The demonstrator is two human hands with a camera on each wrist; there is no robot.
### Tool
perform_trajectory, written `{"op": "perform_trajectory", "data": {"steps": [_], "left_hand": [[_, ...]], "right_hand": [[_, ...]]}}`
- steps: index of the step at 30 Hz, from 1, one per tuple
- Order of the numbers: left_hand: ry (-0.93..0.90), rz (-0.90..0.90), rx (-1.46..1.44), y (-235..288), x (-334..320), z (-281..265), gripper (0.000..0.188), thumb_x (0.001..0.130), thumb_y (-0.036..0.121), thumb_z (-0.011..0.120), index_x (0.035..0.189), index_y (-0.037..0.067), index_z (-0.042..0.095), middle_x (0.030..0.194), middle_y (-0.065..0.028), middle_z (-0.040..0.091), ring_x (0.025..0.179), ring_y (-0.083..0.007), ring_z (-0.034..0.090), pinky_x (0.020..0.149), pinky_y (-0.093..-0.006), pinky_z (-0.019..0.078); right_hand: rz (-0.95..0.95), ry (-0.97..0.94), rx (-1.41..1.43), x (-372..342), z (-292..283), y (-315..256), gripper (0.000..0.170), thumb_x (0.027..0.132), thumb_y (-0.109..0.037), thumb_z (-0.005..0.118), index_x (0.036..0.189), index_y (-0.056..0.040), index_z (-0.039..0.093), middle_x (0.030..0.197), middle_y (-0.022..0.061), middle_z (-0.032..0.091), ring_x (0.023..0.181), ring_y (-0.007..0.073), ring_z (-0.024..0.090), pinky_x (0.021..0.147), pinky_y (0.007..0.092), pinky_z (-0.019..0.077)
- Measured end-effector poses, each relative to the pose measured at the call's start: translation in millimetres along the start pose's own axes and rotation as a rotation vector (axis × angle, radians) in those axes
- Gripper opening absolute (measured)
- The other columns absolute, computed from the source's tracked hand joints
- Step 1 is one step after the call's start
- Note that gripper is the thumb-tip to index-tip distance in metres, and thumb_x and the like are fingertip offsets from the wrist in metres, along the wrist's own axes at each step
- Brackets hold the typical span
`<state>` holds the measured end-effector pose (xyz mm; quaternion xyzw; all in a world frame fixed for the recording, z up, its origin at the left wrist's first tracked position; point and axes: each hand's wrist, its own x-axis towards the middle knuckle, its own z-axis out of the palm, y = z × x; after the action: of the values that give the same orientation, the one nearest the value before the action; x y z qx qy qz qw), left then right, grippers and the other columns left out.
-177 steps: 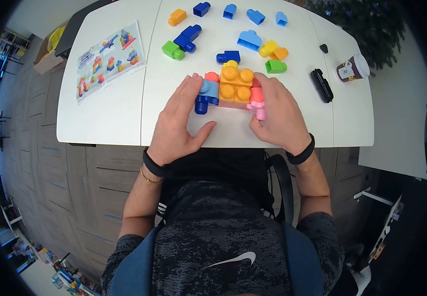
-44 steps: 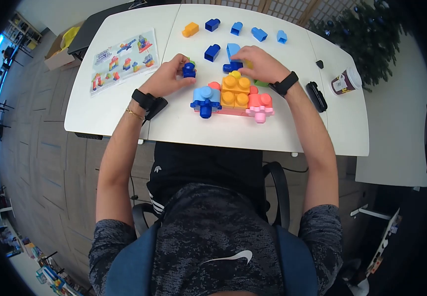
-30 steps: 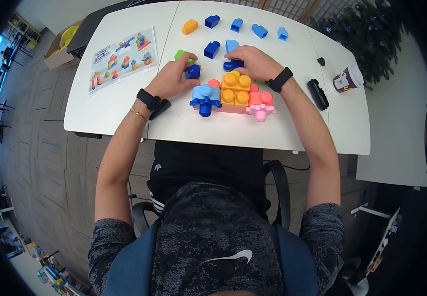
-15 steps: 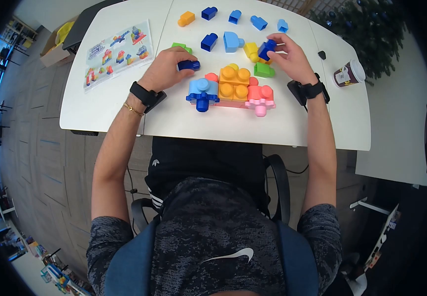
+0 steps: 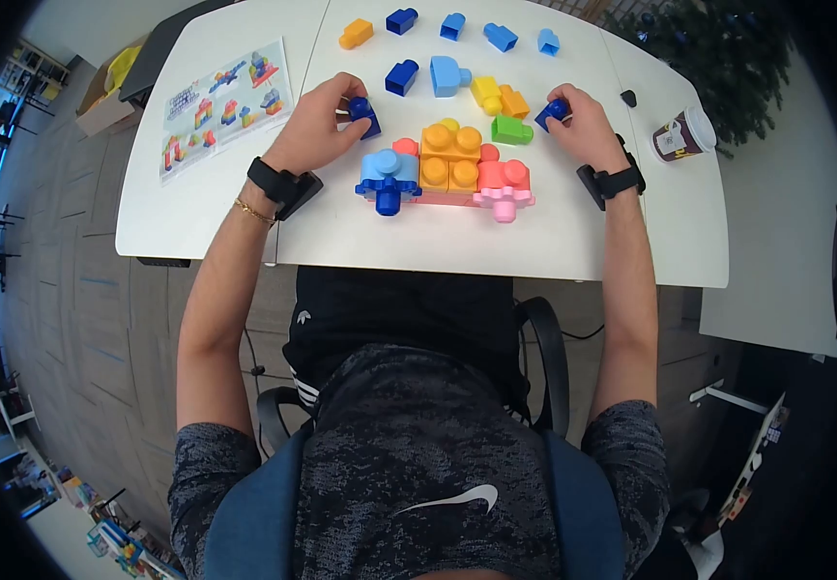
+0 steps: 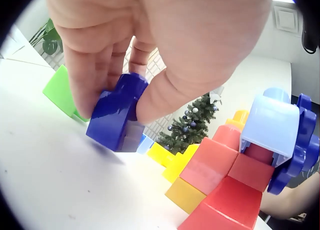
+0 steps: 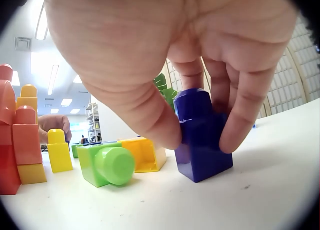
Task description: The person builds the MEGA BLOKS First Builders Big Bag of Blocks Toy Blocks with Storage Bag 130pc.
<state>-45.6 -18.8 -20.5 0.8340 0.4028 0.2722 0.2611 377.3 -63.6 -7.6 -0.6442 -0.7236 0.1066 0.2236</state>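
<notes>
My left hand (image 5: 315, 126) pinches a dark blue block (image 5: 362, 117) left of the built structure; in the left wrist view thumb and fingers lie on both sides of that block (image 6: 116, 115). My right hand (image 5: 585, 129) grips another dark blue block (image 5: 551, 115), which stands stud up at the table surface in the right wrist view (image 7: 201, 140). Between the hands sits the structure: orange blocks (image 5: 450, 158) in the middle, a light blue block (image 5: 389, 165) with a dark blue gear-like piece at left, red and pink pieces (image 5: 505, 184) at right.
Green (image 5: 511, 130), yellow (image 5: 485, 95) and orange (image 5: 513, 101) blocks lie behind the structure. Farther back are several blue blocks (image 5: 501, 37) and an orange one (image 5: 356, 34). A picture sheet (image 5: 223, 108) lies at left, a lidded cup (image 5: 685, 134) at right.
My right hand has moved from behind the structure to its right, carrying a dark blue block and setting it lower. My left hand has tilted its block and shifted slightly back, exposing more of it.
</notes>
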Motion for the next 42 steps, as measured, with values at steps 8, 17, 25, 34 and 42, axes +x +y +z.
{"op": "perform_trajectory", "data": {"steps": [8,17,25,34,42], "left_hand": [[-0.066,0.042,0.005,1.6,-1.4,-5.3,0.04,0.09,0.004,0.077,0.124,0.004,0.058,0.119,-0.0119,0.071,0.109,-0.0266,0.073,0.099,-0.0386,0.0614],[-0.127,0.042,0.08,5.0,11.1,-2.9,0.031,0.088,-0.001,0.074,0.116,0.007,0.063,0.105,-0.0168,0.072,0.102,-0.0383,0.071,0.09,-0.0438,0.056],[-0.153,0.025,0.083,10.1,9.4,1.4,0.031,0.088,-0.001,0.073,0.116,0.007,0.065,0.11,-0.0163,0.073,0.106,-0.0381,0.07,0.093,-0.0449,0.0557],[-0.179,0.027,0.074,9.7,3.6,4.2,0.029,0.089,0.001,0.074,0.116,0.008,0.065,0.105,-0.0144,0.074,0.1,-0.0372,0.071,0.087,-0.0463,0.0558],[-0.185,0.029,0.084,9.4,4.5,5.8,0.029,0.089,0.002,0.075,0.115,0.009,0.065,0.104,-0.0141,0.074,0.099,-0.0374,0.072,0.087,-0.0467,0.0559]], "right_hand": [[-0.022,-0.101,0.02,-0.5,6.3,2.9,0.034,0.089,-0.008,0.07,0.12,-0.001,0.059,0.103,0.0249,0.073,0.097,0.0414,0.073,0.089,0.0449,0.0576],[-0.158,-0.261,0.13,5.3,4.0,-15.5,0.05,0.09,-0.011,0.077,0.136,-0.001,0.062,0.115,0.0193,0.072,0.104,0.0295,0.072,0.091,0.0379,0.0585],[-0.105,-0.201,0.015,21.3,-8.8,-56.6,0.063,0.091,-0.022,0.08,0.146,-0.0006,0.059,0.127,0.0242,0.067,0.108,0.0342,0.07,0.096,0.0395,0.0575],[-0.057,-0.383,0.102,35.4,14.0,-69.1,0.048,0.097,-0.015,0.076,0.141,-0.0008,0.062,0.112,0.0226,0.075,0.098,0.03,0.074,0.088,0.0384,0.0599],[-0.121,-0.414,0.11,44.5,21.3,-78.1,0.04,0.099,-0.011,0.075,0.136,-0.0025,0.065,0.112,0.0156,0.074,0.098,0.0247,0.073,0.089,0.0354,0.0598]]}}
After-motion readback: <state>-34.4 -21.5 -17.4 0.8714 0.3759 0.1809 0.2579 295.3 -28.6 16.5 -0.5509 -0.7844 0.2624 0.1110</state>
